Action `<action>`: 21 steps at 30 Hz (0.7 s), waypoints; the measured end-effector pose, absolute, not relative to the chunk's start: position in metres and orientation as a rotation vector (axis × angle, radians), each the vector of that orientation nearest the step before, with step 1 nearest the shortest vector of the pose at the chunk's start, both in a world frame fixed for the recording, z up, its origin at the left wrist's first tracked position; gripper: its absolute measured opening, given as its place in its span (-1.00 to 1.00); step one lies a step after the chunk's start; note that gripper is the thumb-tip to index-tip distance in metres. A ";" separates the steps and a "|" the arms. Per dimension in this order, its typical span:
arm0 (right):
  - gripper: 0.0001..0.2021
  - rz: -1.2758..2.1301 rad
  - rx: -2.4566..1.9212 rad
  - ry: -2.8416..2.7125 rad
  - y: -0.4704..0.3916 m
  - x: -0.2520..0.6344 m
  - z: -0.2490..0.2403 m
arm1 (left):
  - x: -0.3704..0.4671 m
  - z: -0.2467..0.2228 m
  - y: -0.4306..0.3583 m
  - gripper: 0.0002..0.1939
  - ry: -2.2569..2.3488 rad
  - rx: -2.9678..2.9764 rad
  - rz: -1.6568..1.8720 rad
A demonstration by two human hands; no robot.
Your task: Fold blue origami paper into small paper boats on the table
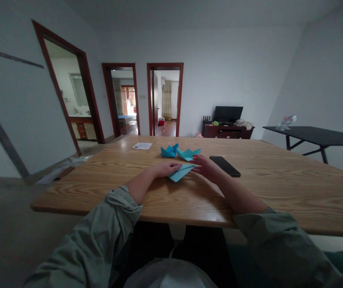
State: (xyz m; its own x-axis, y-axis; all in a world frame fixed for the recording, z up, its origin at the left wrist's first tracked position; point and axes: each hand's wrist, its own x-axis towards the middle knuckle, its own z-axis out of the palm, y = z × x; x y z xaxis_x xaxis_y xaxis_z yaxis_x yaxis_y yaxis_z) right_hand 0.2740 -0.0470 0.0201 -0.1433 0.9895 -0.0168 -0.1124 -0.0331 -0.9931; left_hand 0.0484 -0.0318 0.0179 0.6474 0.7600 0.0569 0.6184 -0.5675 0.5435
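While the left hand (166,169) pinches the pale-blue folded-paper triangle (180,173), the right hand (205,165) adjoins its right tip, fingers slightly parted. Right-hand grip is unclear.

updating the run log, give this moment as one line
left hand on folded blue paper | right hand at its right tip | behind: darker paper boat, lighter paper boat

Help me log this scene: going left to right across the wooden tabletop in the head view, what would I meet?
White card, left hand, pale blue folded paper, right hand, black flat slab. Left out for overlap: darker blue paper shape, paler blue paper shape.
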 end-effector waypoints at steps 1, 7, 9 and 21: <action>-0.76 1.387 -1.053 -1.222 -0.047 0.273 0.019 | 0.048 0.018 -0.030 -0.43 1.065 2.369 0.433; -0.63 1.519 -1.071 -1.330 -0.054 0.264 0.015 | 0.046 0.008 -0.022 -0.44 1.040 2.373 0.484; -0.66 1.537 -1.050 -1.340 -0.056 0.262 0.015 | 0.046 0.007 -0.021 -0.30 1.068 2.345 0.481; -0.78 1.278 -1.264 -1.557 -0.052 0.263 0.014 | 0.043 0.010 -0.023 -0.03 1.208 2.290 0.314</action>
State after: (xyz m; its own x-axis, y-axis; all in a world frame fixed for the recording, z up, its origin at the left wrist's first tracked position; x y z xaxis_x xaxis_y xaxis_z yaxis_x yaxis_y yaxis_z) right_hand 0.2625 -0.0515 0.0142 -0.2357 0.9710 -0.0390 0.2280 0.0162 -0.9735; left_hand 0.0431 -0.0228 0.0103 0.5738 0.8181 -0.0389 0.6959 -0.4619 0.5499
